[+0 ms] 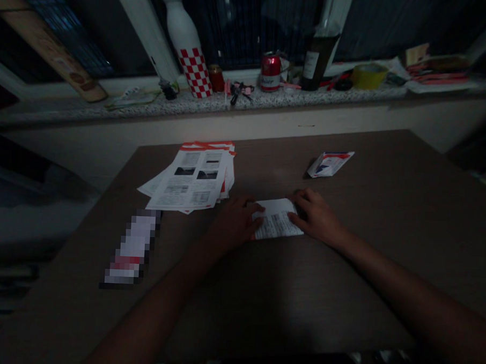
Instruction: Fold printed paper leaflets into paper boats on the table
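Note:
A folded printed leaflet (278,220) lies flat on the table in front of me, white with dark text. At its left edge, my left hand (238,220) holds it, thumb and fingertips over the paper. My right hand (316,214) grips the right side, with fingers at the upper right corner and the thumb lower down on the print. Left of the leaflet is a fanned stack of printed sheets (186,182) with orange-red edges. Farther back on the right stands another folded leaflet (330,164), partly sprung open.
A phone-like object (133,247), blurred by pixelation, lies on the brown table (366,300) at the left. On the stone windowsill (149,109) stand a red-and-white checked bottle (188,45), a red can (271,72), a dark bottle (316,62) and a yellow tape roll (369,76).

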{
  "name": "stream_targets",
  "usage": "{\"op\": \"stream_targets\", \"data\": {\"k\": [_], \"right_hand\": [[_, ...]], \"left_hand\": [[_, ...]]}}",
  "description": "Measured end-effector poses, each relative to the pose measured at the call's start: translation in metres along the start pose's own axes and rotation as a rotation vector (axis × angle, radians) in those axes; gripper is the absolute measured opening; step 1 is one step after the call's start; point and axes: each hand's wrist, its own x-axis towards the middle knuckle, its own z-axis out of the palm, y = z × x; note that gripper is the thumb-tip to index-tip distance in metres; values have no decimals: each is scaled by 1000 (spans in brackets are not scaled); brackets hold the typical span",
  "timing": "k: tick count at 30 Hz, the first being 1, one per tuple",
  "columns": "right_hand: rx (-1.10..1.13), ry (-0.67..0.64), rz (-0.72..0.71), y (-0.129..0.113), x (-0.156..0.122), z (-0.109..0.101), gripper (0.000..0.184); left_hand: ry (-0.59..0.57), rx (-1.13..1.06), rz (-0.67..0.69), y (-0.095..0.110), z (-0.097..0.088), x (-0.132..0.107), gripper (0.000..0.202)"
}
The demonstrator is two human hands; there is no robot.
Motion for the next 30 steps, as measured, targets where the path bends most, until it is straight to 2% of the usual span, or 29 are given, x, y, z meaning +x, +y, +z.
{"op": "stream_targets", "data": {"k": [6, 14, 30], "right_hand": [[102, -28, 7, -2, 0, -6, 38], [153, 13, 27, 0, -1, -5, 21], [167, 16, 24, 1, 0, -6, 18]], "left_hand": [[58, -34, -41, -1, 9, -3, 41], [99, -70, -47, -5, 17, -7, 36], [97, -85, -81, -4, 17, -5, 31]]}}
